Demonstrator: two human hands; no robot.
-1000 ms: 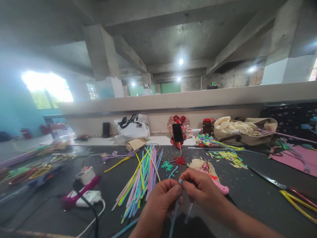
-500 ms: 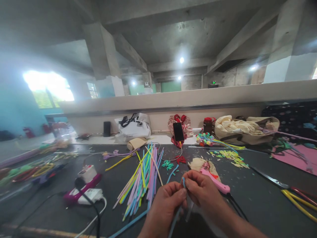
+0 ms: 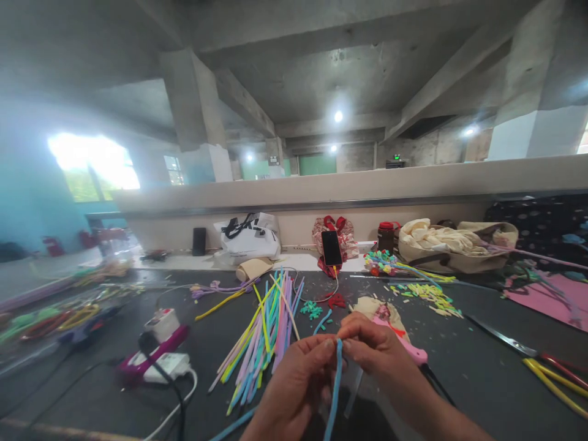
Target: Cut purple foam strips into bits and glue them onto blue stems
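Both my hands meet at the bottom middle of the view, over a dark table point(image 3: 482, 367). My left hand point(image 3: 298, 383) and my right hand point(image 3: 374, 352) pinch the top end of a thin blue strip point(image 3: 335, 386), which hangs down between them. Just left of my hands lies a fan of several long coloured strips point(image 3: 266, 331) in yellow, pink, blue and green. A pink glue gun point(image 3: 407, 346) lies right behind my right hand, partly hidden by it.
A white power strip and a purple tool point(image 3: 158, 361) with black cables lie at the left. A phone point(image 3: 331, 247), bags point(image 3: 250, 236) and a red-lidded jar point(image 3: 384, 234) stand along the back ledge. Scissors and yellow strips point(image 3: 546, 367) lie at the right, with cut coloured bits point(image 3: 427, 294) behind.
My hands have shifted slightly and the blue strip now hangs straighter down between my fingers, with more of it showing. The view has tilted a little.
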